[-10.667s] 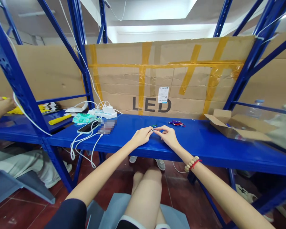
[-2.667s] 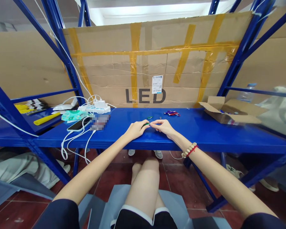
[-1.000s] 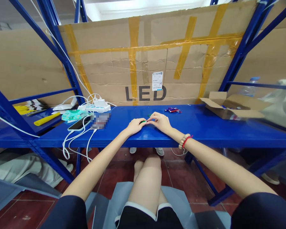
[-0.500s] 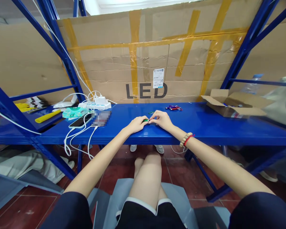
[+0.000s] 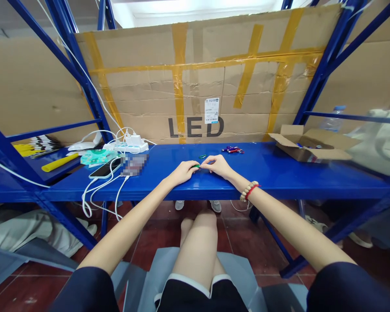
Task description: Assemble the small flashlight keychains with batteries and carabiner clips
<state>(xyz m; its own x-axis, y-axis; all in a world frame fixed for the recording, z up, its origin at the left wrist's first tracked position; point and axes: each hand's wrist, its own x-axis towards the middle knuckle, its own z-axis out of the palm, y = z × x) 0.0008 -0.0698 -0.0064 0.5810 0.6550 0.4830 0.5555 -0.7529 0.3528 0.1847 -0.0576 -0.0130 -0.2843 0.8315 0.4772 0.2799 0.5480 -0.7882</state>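
Note:
My left hand (image 5: 181,171) and my right hand (image 5: 218,166) rest on the blue shelf (image 5: 266,173), fingertips meeting at the middle. Between them both hands pinch a small green piece (image 5: 196,166); its exact shape is too small to tell. Another small green piece (image 5: 202,156) lies just behind my fingers. A little heap of purple and red small parts (image 5: 232,150) lies farther back to the right. A bead bracelet is on my right wrist.
A phone (image 5: 103,168) on white charging cables and a power strip (image 5: 129,146) lie at the left. An open cardboard box (image 5: 312,147) stands at the right, with a water bottle (image 5: 332,123) behind it. Taped cardboard marked LED (image 5: 195,86) backs the shelf.
My hands stay joined on the small green piece in the middle of the shelf. Only the view shifts slightly between frames.

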